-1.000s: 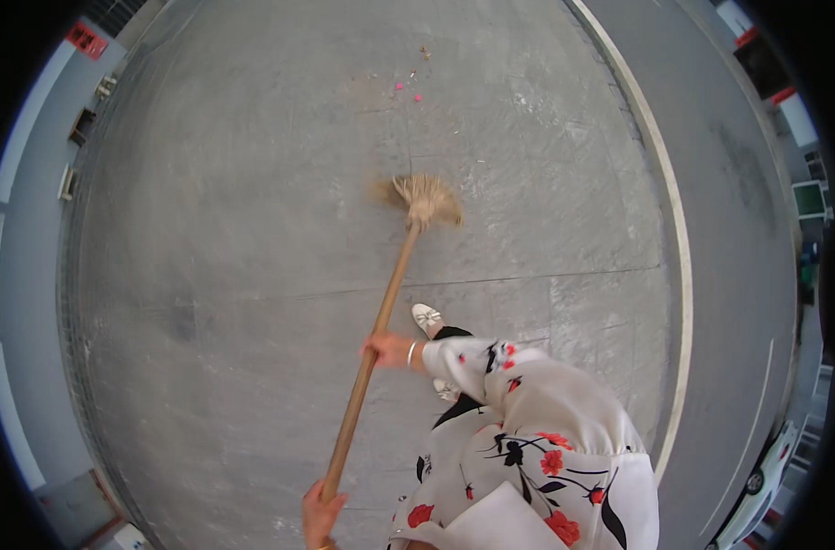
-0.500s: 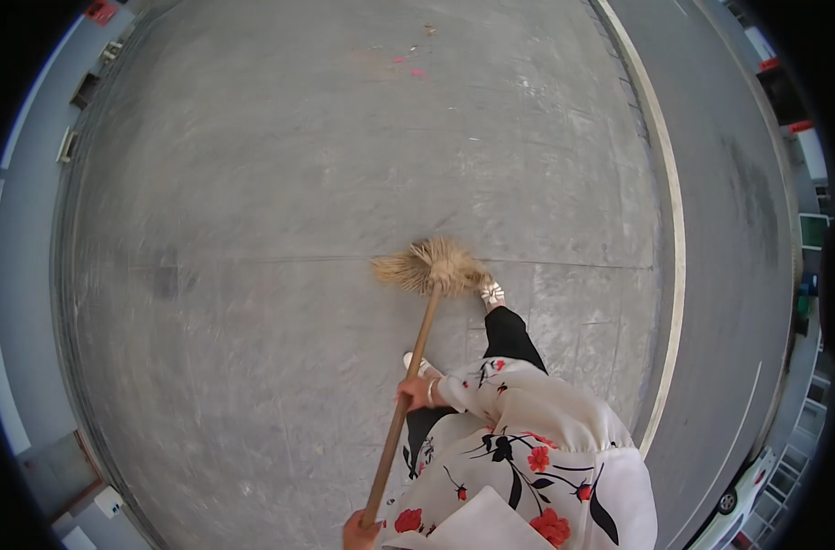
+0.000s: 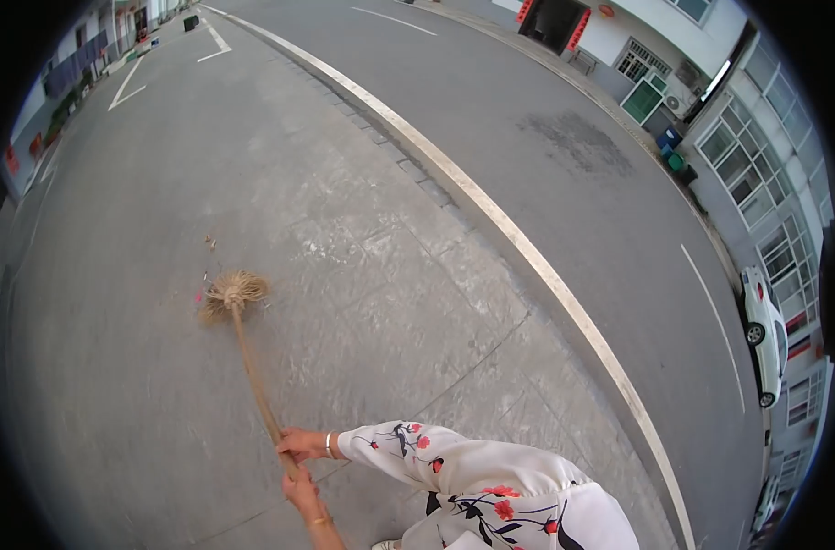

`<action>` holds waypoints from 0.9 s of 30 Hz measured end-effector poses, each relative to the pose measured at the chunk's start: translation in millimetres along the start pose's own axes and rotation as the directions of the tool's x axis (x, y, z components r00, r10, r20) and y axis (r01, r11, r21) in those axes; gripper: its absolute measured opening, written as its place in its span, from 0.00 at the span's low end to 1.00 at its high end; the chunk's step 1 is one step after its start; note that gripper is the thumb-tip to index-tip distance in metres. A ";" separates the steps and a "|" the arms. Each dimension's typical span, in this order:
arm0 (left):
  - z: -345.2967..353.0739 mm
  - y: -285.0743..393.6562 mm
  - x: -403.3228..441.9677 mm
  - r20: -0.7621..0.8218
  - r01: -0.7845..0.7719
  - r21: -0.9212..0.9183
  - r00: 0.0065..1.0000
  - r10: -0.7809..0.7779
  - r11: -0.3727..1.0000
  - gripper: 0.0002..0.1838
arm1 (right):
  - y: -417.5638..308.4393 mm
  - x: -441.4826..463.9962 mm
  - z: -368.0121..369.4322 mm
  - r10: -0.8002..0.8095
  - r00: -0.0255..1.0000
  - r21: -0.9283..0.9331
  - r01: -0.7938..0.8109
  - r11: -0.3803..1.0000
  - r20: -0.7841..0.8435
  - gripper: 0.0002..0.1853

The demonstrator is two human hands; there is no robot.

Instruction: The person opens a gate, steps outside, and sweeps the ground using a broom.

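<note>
A straw broom (image 3: 255,371) with a long wooden handle slants up and left from my hands. Its bristles, spread on the grey concrete, lie beside small bits of litter, among them a pink scrap (image 3: 198,297). My right hand (image 3: 302,445), a bangle at its wrist, has its fingers wrapped round the handle. Just below it, close to the handle's end, my left hand (image 3: 302,489) is also closed on the broom. A white floral sleeve (image 3: 436,454) covers my right arm.
A pale kerb (image 3: 495,215) runs diagonally between the concrete and the road (image 3: 637,238). Along the road's far side stand a white car (image 3: 764,335), bins (image 3: 674,161) and buildings. More small litter (image 3: 210,242) lies beyond the bristles.
The view has turned toward the road and lifted. The broom head has left its place by my foot and is now among the litter. My hands have come closer together on the handle.
</note>
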State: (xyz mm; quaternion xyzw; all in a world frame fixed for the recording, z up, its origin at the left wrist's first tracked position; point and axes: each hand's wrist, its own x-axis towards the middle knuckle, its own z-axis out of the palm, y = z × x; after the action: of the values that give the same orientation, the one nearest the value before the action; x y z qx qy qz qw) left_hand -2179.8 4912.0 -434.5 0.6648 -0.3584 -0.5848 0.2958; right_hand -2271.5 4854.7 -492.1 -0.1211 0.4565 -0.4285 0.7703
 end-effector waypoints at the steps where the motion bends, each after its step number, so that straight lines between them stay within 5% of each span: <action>1: 0.4 17.6 -7.3 0.015 -0.036 -0.017 0.999 0.036 0.999 0.05 | -23.6 -3.1 5.7 0.026 0.999 0.018 -0.026 0.999 0.020 0.12; 3: -13.0 27.6 -26.1 0.011 0.005 0.021 1.000 -0.005 1.000 0.06 | -48.0 7.3 0.6 0.068 0.995 0.050 -0.072 0.996 0.072 0.14; 5: -47.2 21.4 -74.1 -0.014 0.088 0.086 0.996 -0.087 0.992 0.07 | -34.6 23.0 6.2 -0.033 0.955 -0.029 0.043 0.999 0.294 0.08; 7: -81.5 39.0 -142.8 -0.130 0.151 0.116 0.982 -0.136 0.982 0.06 | 19.4 66.5 12.8 -0.036 0.893 0.285 -0.104 0.953 0.449 0.06; 9: -91.4 81.6 -198.6 -0.107 0.055 0.612 0.994 0.013 0.789 0.06 | 32.9 51.1 40.9 0.373 0.872 0.402 -0.480 0.780 0.316 0.05; 15: -137.9 24.8 -175.1 -0.225 0.163 0.546 0.973 -0.043 0.822 0.09 | 115.3 10.1 92.1 0.793 0.584 0.335 -0.792 0.510 0.173 0.09; 16: -146.4 11.8 -160.4 -0.208 0.160 0.539 0.977 -0.053 0.827 0.10 | 140.1 24.2 75.7 0.721 0.603 0.271 -0.798 0.539 0.341 0.10; 17: -156.5 -2.4 -158.1 -0.189 0.152 0.533 0.980 -0.058 0.833 0.10 | 167.9 34.8 61.9 0.317 0.840 -0.101 -0.305 0.947 0.440 0.10; 18: -170.8 -17.1 -151.6 -0.165 0.146 0.521 0.984 -0.068 0.841 0.11 | 193.3 48.5 51.3 -0.087 0.740 -0.323 0.392 0.861 0.667 0.11; 20: -180.8 -45.1 -130.0 -0.116 0.155 0.492 0.987 -0.112 0.857 0.12 | 88.7 54.6 49.1 -0.079 0.635 -0.465 0.639 0.612 0.768 0.12; 22: -182.5 -44.7 -102.6 -0.059 0.161 0.459 0.987 -0.151 0.874 0.13 | 50.5 113.6 38.3 -0.134 0.675 -0.519 0.664 0.538 0.725 0.06; 23: -165.4 -17.3 -65.8 -0.129 0.230 0.444 0.973 -0.192 0.866 0.15 | 103.3 191.4 10.7 0.189 0.893 -0.260 -0.085 0.962 0.409 0.04; 24: -133.4 36.6 -17.8 -0.194 0.300 0.426 0.952 -0.237 0.854 0.17 | 92.6 234.2 0.9 -0.037 0.929 -0.232 0.131 0.964 0.369 0.03; 25: -103.3 106.3 27.1 -0.257 0.392 0.387 0.915 -0.311 0.834 0.15 | 9.5 240.1 30.0 0.371 0.928 0.136 -0.371 0.918 0.033 0.02; 26: -96.5 97.1 71.2 -0.147 0.378 0.140 0.922 -0.359 0.915 0.12 | -24.9 266.1 36.3 0.426 0.904 0.237 -0.407 0.882 -0.033 0.02; 27: -87.0 60.5 127.3 -0.163 -0.071 0.267 0.979 0.118 0.961 0.10 | -56.5 283.5 45.7 0.364 0.921 0.218 -0.331 0.918 -0.138 0.02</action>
State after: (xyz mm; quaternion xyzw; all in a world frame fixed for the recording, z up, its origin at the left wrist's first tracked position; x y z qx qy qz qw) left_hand -2094.1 4770.7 -445.0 0.7294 -0.4355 -0.4563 0.2648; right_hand -2204.4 4592.7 -604.1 0.0748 0.4935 -0.3352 0.7991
